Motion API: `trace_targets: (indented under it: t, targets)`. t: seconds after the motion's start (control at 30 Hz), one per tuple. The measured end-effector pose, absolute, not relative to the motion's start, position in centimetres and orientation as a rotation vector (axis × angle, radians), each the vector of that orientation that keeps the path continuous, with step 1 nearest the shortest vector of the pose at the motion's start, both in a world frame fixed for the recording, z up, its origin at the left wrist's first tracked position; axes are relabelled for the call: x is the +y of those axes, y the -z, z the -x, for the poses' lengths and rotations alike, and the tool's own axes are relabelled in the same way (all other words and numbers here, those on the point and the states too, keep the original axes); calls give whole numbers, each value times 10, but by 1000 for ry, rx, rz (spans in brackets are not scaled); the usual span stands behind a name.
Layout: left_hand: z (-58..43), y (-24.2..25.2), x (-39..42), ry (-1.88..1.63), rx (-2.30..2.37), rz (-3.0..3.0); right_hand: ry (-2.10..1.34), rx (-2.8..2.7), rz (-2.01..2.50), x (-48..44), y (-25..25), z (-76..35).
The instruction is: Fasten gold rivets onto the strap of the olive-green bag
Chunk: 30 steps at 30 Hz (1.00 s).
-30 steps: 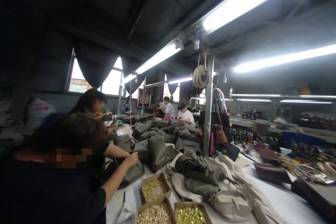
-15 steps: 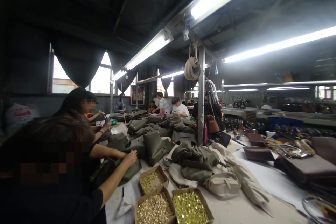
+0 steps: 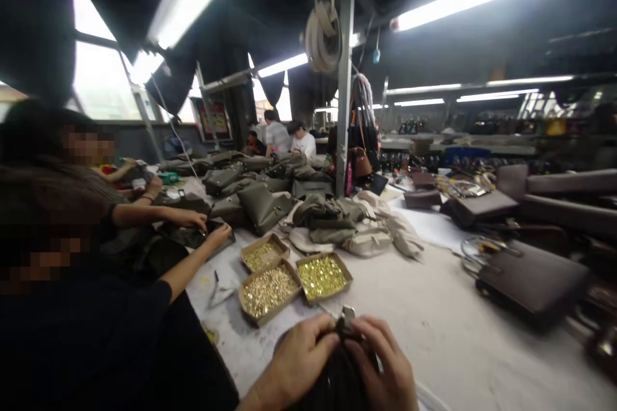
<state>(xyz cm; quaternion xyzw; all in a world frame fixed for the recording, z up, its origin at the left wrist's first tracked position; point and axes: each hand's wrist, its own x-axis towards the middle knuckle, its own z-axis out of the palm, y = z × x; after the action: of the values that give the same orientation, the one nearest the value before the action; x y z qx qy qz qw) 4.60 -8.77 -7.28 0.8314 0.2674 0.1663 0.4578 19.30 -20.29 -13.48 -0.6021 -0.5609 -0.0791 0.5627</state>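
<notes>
At the lower middle of the head view, my left hand (image 3: 301, 356) and my right hand (image 3: 385, 359) are closed around the upper part of a dark, bag-like piece (image 3: 337, 376). My thumbs and fingers pinch it from both sides. A small shiny metal fitting (image 3: 348, 313) sticks up between my fingertips. The lower part of the dark piece runs out of the picture, and blur hides its exact kind. Just beyond my hands stand three cardboard trays: one of copper-gold metal bits (image 3: 270, 292), one of bright yellow-gold bits (image 3: 322, 276), and a smaller part-filled one (image 3: 263, 255).
Co-workers sit to my left, and the nearest one's hands (image 3: 212, 231) work on a dark green bag. Green bags (image 3: 265, 205) are heaped farther back, beside beige pieces (image 3: 371, 241). Brown bags (image 3: 535, 276) lie to the right. A metal post (image 3: 344, 90) rises from the table.
The view has swung downward and a little right. My two hands and the dark piece have come into sight at the bottom. The trays now show whole.
</notes>
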Motion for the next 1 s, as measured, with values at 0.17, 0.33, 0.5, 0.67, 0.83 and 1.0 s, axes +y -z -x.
trace_targets:
  t: [0.17, 0.33, 0.5, 0.67, 0.83, 1.0]
  targets:
    - [-44, 71, -77, -362, 580, -1967, 126, -1305, 1539, -212, 130, -198]
    - [-40, 76, -70, -383, 548, -1925, -82, -1384, 1689, -210, 111, -198]
    - [-44, 80, -69, -404, 557, -1893, -159, -1456, 1943, -202, 99, -197]
    - [-45, 78, -70, -392, 530, -1919, -207, -1374, 1810, -190, 100, -204]
    - [-45, 83, -75, -421, 641, -2029, -503, -1001, 1618, -170, 121, -216]
    - [-48, 85, -85, -416, 643, -2030, -642, -884, 1498, -155, 145, -220]
